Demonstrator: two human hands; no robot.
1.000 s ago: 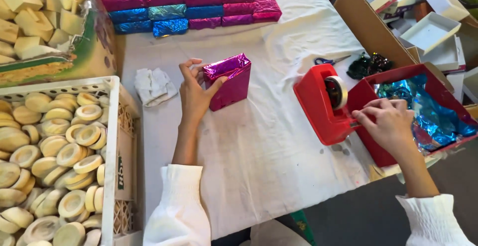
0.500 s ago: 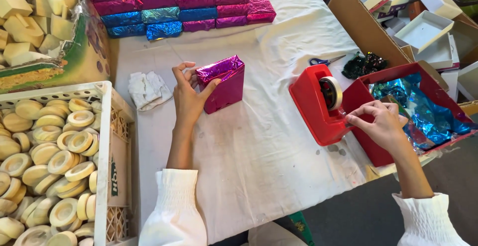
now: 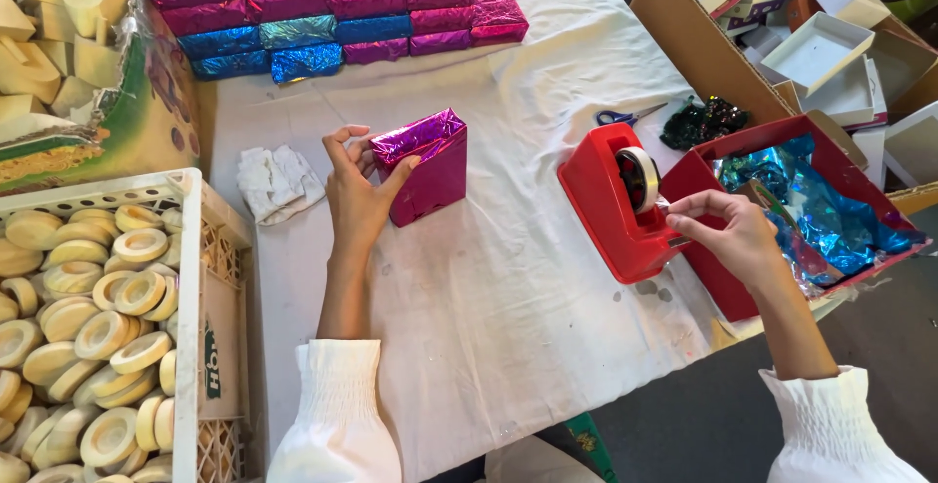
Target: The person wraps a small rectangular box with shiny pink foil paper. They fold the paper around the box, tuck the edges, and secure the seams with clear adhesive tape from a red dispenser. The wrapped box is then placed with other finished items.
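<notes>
Magenta foil-wrapped box (image 3: 425, 166) stands upright on white cloth (image 3: 508, 278), well left of red tape dispenser (image 3: 620, 205); left hand (image 3: 357, 195) clamps its near end, thumb on the folded foil flap, fingers curled round the far edge. Right hand (image 3: 728, 234) sits at the dispenser's front edge just below the tape roll (image 3: 640, 178), thumb + forefinger pinched narrow, prob on the tape end, though the strip itself is too thin to make out. Risks: flap could spring open if the thumb eases, box could tip w/ only one-hand support, and tape may curl or stick to fingers, since the dispenser isn't held down and could slide toward the red tray of blue foil (image 3: 811, 210) just right of it.
</notes>
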